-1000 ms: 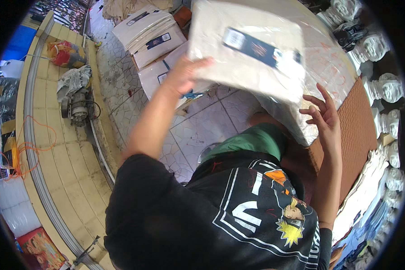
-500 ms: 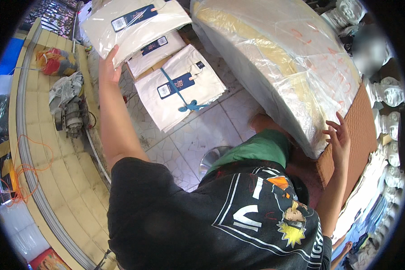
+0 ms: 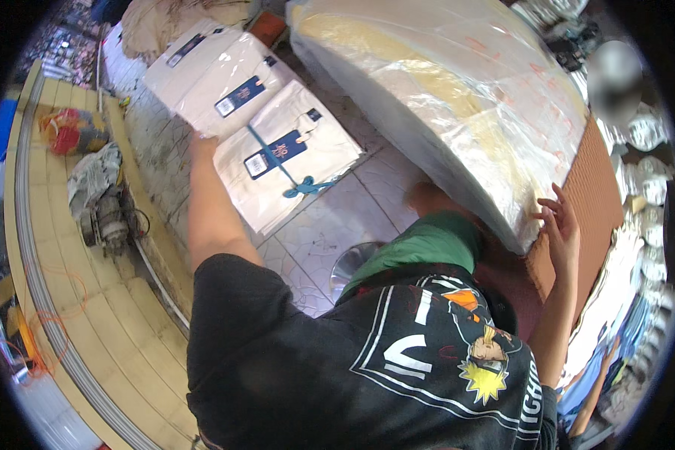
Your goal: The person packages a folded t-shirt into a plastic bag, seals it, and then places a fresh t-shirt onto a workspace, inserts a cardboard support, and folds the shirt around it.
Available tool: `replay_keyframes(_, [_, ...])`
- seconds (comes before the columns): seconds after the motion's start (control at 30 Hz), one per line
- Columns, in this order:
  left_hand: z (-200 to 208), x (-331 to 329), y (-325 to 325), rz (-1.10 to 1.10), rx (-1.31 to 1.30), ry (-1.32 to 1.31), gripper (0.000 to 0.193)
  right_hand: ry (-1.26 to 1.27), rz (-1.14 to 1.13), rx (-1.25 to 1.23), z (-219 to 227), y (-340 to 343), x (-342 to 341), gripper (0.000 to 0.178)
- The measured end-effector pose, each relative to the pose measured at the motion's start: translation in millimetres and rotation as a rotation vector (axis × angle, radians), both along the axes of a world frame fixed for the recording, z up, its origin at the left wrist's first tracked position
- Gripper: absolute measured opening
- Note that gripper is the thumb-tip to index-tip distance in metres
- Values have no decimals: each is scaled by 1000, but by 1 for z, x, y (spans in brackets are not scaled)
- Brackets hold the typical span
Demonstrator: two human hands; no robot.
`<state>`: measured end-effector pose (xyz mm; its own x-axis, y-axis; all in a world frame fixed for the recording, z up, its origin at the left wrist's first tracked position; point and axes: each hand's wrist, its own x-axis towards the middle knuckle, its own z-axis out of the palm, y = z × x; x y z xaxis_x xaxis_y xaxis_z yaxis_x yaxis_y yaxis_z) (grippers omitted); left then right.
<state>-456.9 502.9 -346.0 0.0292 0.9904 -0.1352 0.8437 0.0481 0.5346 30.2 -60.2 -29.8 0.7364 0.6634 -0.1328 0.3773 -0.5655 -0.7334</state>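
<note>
My left hand (image 3: 205,144) is at the near edge of a plastic-wrapped folded white garment (image 3: 202,101) with a dark blue label. It seems closed on that edge, its fingers mostly hidden and a little blurred. Beside it lies a bundle of folded white cloth (image 3: 307,131), tied with a blue strip knotted at the front and bearing a dark label. Another dark-labelled wrapped garment (image 3: 169,73) shows farther left. My right hand (image 3: 559,225) holds nothing; its fingers are apart and slightly bent, next to the corner of a large plastic-wrapped bulky item (image 3: 457,142).
A brown textured block (image 3: 589,195) stands under the wrapped item. A yellow tiled ledge (image 3: 105,300) runs along the left, bearing a small motor (image 3: 111,225) and a red-and-yellow bundle (image 3: 71,131). Clear plastic bundles (image 3: 649,180) and hanging clothes line the right. A metal round base (image 3: 351,264) rests on the tiled floor.
My left hand has lowered the wrapped garment from its raised position, moving down and slightly right, level with the tied bundle. More of the pile behind shows. My right hand has barely moved.
</note>
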Motion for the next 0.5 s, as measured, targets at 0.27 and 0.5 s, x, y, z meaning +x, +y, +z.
replay_keyframes(0.27, [164,120,0,-336,704,-445,40,-124,-147,9,23,-44,-22,39])
replay_keyframes(0.5, [440,279,-319,-1370,1087,-1378,36,-284,-90,44,30,-116,-24,32])
